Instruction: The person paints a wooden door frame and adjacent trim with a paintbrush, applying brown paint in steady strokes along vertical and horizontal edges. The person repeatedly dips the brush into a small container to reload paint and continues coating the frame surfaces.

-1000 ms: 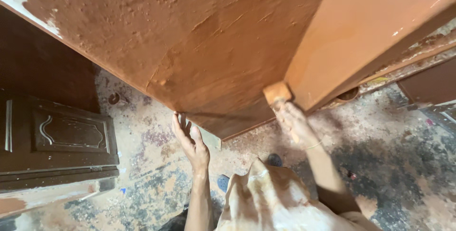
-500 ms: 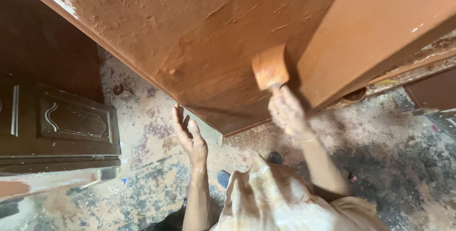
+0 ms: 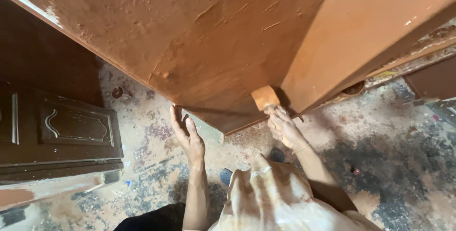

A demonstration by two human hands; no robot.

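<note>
On the far left, the dark brown carved door [image 3: 57, 131] leaning by the wall sits where it did a second ago. Nothing there has moved.

Next comes our left hand [image 3: 187, 136]. It is open, with the fingers straight and pointing up. The fingertips touch the bottom edge of the big brown panel [image 3: 190, 36] that stands in front of us. It was in this same spot a second ago, so it is still keeping the panel steady. The arm reaches straight up from below.

Then comes our right hand [image 3: 285, 126]. It is closed tight around the handle of a flat scraper [image 3: 266, 98]. Half a second ago the scraper was higher up on the panel. Now it has slid back down to the low corner, right where the panel meets the smooth orange-brown board [image 3: 361, 26] beside it. So we are going up and down, spreading the thick brown paste over the rough part. The wrist is bent, and the blade lies flat on the panel.

Below us, the dusty floor [image 3: 403, 164] is splotched with paint.
</note>
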